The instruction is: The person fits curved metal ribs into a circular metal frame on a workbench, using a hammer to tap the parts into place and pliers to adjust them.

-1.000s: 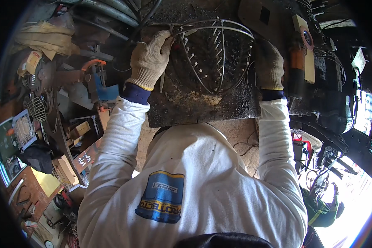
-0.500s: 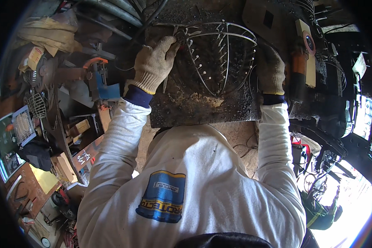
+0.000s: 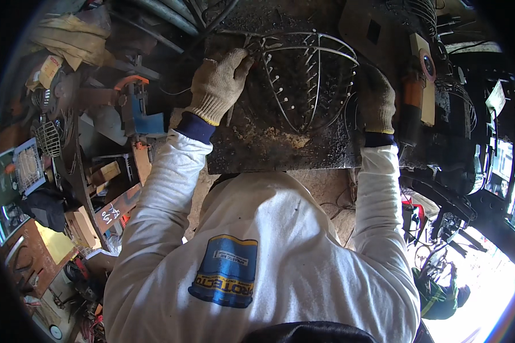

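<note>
A frame of bent metal rods (image 3: 316, 80) lies on the dark, dirty worktop (image 3: 252, 157). Its rods curve inward toward a point on the near side, and short pale-tipped stubs line them. My left hand (image 3: 220, 83), in a knitted beige glove, is at the frame's upper left corner. Its fingers are curled with the thumb against them; what they grip is hidden. Beyond the frame's right side is my right hand (image 3: 377, 103), gloved the same way. Shadow hides its fingers, so its hold cannot be made out.
An angle grinder with an orange body (image 3: 413, 88) stands right of my right hand, beside a wooden block (image 3: 428, 106). To the left are a blue metal piece (image 3: 146, 123), a cloth bundle (image 3: 68, 37) and cluttered shelves. Metal pipes (image 3: 166, 17) cross the far left.
The view has shifted slightly. Both hands and the rod frame keep nearly the same places relative to each other.
</note>
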{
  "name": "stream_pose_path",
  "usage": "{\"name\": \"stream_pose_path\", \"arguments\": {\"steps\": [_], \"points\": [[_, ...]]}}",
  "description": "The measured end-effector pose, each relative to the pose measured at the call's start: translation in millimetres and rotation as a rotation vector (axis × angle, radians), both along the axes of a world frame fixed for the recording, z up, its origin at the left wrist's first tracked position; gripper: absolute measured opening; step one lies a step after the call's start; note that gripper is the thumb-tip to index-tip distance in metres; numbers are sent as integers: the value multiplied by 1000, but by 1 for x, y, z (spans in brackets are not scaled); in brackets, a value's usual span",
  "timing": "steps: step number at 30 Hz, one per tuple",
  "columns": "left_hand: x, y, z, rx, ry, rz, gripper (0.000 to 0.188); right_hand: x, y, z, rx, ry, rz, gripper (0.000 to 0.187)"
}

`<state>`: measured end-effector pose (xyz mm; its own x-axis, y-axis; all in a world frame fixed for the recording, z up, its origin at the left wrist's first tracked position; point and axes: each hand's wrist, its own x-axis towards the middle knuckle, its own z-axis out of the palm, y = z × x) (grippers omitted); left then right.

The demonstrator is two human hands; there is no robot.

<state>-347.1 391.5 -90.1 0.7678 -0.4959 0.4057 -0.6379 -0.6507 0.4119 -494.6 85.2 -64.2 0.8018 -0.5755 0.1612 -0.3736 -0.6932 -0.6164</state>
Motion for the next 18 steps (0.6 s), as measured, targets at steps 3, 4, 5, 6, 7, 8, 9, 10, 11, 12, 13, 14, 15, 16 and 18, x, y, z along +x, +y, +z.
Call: {"name": "stream_pose_path", "arguments": {"steps": [3, 4, 5, 6, 7, 8, 9, 10, 11, 12, 13, 14, 15, 16, 18], "points": [[2, 0, -4, -11, -10, -13, 19, -1, -6, -5, -7, 33, 14, 36], [2, 0, -5, -22, -21, -22, 18, -1, -5, -5, -16, 36, 1, 36], [3, 0, -5, -24, -21, -25, 18, -1, -5, -6, -24, 39, -12, 37], [3, 0, -5, -37, -20, -30, 18, 0, -4, -5, -25, 39, -14, 37], [3, 0, -4, -50, -20, -36, 17, 0, -2, -5, -13, 23, -15, 36], [2, 0, -3, -50, -21, -38, 17, 0, -2, -4, -1, 7, -17, 37], [2, 0, -1, -42, -13, -34, 17, 0, -2, -4, -1, 6, -19, 37], [1, -1, 0, -34, -6, -29, 17, 0, -2, -4, 8, -8, -7, 37], [1, -1, 0, -34, -6, -32, 17, -1, -2, -3, 16, -23, 4, 37], [1, -1, 0, -27, -10, -28, 18, -1, -1, -3, 17, -23, 2, 37], [1, -1, 0, -20, -14, -24, 18, 0, -1, -2, 0, -21, 2, 36], [2, -1, 0, -20, -14, -26, 18, 0, -1, -2, -16, -18, 2, 36], [3, 0, -2, -11, -23, -27, 18, 1, -2, -2, -16, -18, 0, 36], [3, 0, -3, -1, -32, -28, 18, 2, -4, -3, -41, -17, 28, 35], [4, 1, -1, -41, -72, -23, 18, 2, -4, -3, -66, -14, 53, 34]]}}
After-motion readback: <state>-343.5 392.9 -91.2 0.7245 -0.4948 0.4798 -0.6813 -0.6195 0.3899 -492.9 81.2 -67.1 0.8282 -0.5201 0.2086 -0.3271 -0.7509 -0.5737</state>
